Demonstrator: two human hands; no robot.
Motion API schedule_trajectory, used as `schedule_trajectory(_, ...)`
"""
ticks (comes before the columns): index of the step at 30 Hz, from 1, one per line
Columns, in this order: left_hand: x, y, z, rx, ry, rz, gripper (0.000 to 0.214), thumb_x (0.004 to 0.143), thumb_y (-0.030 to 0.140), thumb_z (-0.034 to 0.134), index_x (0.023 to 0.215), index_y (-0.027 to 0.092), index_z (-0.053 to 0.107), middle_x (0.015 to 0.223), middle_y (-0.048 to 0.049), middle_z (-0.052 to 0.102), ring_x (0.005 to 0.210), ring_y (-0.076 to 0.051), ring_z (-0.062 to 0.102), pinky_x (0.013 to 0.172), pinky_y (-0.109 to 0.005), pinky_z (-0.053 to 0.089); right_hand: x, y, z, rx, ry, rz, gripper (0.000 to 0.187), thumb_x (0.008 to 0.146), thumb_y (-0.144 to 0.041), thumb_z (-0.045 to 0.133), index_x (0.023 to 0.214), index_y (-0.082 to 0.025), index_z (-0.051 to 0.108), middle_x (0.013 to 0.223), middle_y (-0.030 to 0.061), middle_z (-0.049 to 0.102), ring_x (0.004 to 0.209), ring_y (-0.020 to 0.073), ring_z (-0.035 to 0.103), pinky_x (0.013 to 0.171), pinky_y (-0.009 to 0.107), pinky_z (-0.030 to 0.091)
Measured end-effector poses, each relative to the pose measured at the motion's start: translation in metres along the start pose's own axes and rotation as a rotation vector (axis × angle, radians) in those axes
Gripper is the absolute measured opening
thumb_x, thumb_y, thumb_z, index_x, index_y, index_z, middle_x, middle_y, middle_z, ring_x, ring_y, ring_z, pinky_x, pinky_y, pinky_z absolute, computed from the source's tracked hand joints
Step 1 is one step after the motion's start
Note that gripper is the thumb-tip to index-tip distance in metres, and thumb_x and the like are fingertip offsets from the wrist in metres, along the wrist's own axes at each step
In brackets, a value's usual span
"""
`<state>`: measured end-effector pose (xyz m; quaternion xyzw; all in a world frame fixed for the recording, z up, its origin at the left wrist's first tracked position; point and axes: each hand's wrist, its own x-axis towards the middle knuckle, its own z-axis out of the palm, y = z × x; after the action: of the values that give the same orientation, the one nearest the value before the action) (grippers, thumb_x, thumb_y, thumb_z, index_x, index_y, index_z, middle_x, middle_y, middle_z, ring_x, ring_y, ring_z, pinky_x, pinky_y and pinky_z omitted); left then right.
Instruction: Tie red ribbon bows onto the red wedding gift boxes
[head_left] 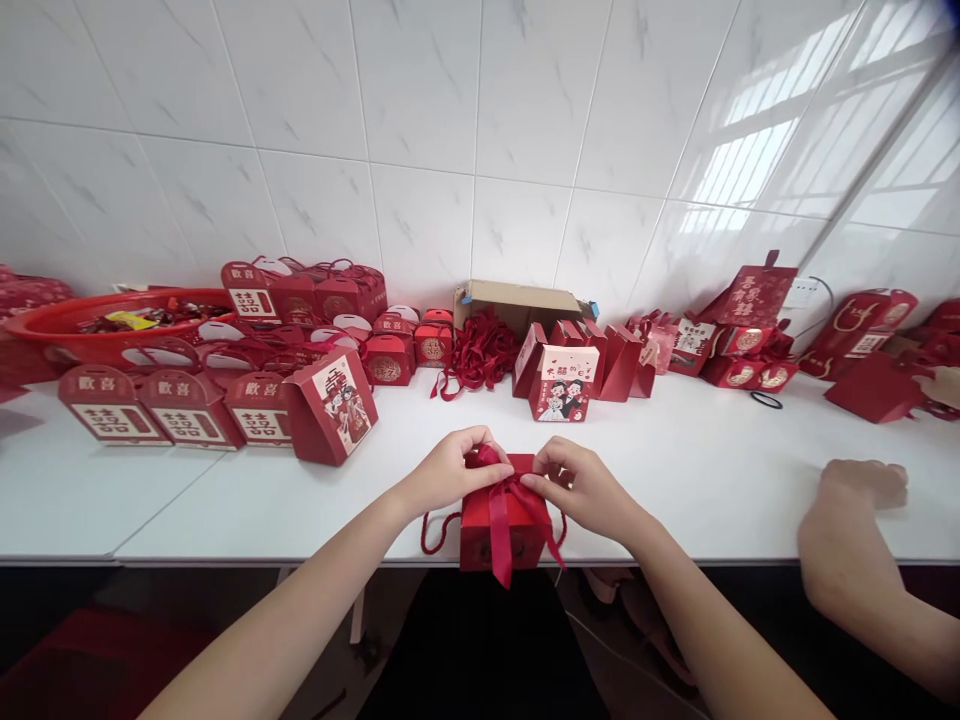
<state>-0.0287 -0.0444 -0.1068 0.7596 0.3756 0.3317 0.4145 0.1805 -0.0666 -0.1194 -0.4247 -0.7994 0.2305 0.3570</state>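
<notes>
A small red gift box (pixel 480 533) sits at the table's front edge, right before me. Across its top runs a shiny red ribbon (pixel 500 535), gathered in a bow, with tails hanging down the front. My left hand (pixel 466 468) pinches the ribbon loop on the left side. On the other side, my right hand (pixel 571 480) has thumb and fingers closed on the ribbon near the knot. A dark red cord handle (pixel 435 545) sticks out at the box's left. The knot itself is partly covered by my fingertips.
Red boxes (pixel 187 410) stand in rows at left, near a red basin (pixel 56 325) of wrapped sweets. Behind lie a ribbon pile (pixel 484 350) and a cardboard box (pixel 525 295). A couple-printed box (pixel 566 385) stands ahead. Another person's arm (pixel 855 540) rests at right.
</notes>
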Motion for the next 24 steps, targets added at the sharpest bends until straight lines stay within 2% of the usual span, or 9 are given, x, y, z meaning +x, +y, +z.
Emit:
schedule_trajectory(5, 0.001, 0.004, 0.006, -0.074, 0.053, -0.015, 0.029, 0.076, 0.038, 0.063, 0.063, 0.016, 0.050, 0.075, -0.0019, 0.065, 0.066, -0.013, 0.053, 0.064, -0.027, 0.042, 0.002, 0.000, 0.002, 0.062, 0.089, 0.007, 0.025, 0.088, -0.038, 0.052, 0.073, -0.018, 0.055, 0.074, 0.0020, 0.058, 0.069, 0.0132, 0.055, 0.058, 0.024, 0.045)
schedule_trajectory(10, 0.003, 0.006, 0.011, -0.142, 0.081, -0.068, 0.040, 0.075, 0.041, 0.065, 0.057, 0.018, 0.038, 0.074, -0.0023, 0.066, 0.069, -0.015, 0.059, 0.065, -0.028, 0.043, 0.005, 0.000, 0.003, 0.096, 0.086, -0.020, 0.022, 0.088, -0.035, 0.051, 0.075, -0.019, 0.054, 0.103, 0.0074, 0.063, 0.096, 0.0173, 0.058, 0.077, 0.031, 0.048)
schedule_trajectory(13, 0.004, 0.005, 0.014, -0.248, 0.092, -0.096, 0.042, 0.071, 0.040, 0.069, 0.058, 0.018, 0.036, 0.076, -0.0029, 0.068, 0.072, -0.016, 0.061, 0.066, -0.028, 0.044, 0.006, 0.000, 0.003, 0.121, 0.071, 0.009, 0.022, 0.088, -0.036, 0.052, 0.076, -0.018, 0.054, 0.100, 0.0070, 0.065, 0.096, 0.0177, 0.059, 0.081, 0.033, 0.047)
schedule_trajectory(18, 0.005, 0.001, 0.017, -0.343, 0.114, -0.098, 0.045, 0.066, 0.035, 0.075, 0.056, 0.018, 0.034, 0.071, -0.0027, 0.066, 0.067, -0.015, 0.061, 0.064, -0.027, 0.044, 0.006, 0.003, 0.006, 0.168, 0.037, 0.034, 0.025, 0.092, -0.037, 0.045, 0.085, -0.017, 0.058, 0.089, 0.0058, 0.066, 0.082, 0.0159, 0.060, 0.076, 0.031, 0.048)
schedule_trajectory(22, 0.006, -0.002, 0.014, -0.297, 0.115, -0.099, 0.048, 0.065, 0.034, 0.075, 0.054, 0.018, 0.030, 0.068, -0.0029, 0.067, 0.066, -0.014, 0.060, 0.063, -0.026, 0.044, 0.003, 0.012, 0.011, 0.154, 0.069, 0.036, 0.023, 0.092, -0.037, 0.044, 0.083, -0.019, 0.054, 0.103, 0.0076, 0.064, 0.089, 0.0170, 0.060, 0.077, 0.031, 0.047)
schedule_trajectory(24, 0.005, -0.003, 0.011, -0.217, 0.111, -0.101, 0.046, 0.063, 0.036, 0.076, 0.053, 0.017, 0.035, 0.068, -0.0033, 0.067, 0.064, -0.014, 0.059, 0.061, -0.025, 0.043, 0.000, 0.016, 0.011, 0.118, 0.074, 0.028, 0.022, 0.092, -0.036, 0.043, 0.079, -0.020, 0.051, 0.108, 0.0079, 0.062, 0.093, 0.0178, 0.059, 0.079, 0.032, 0.046)
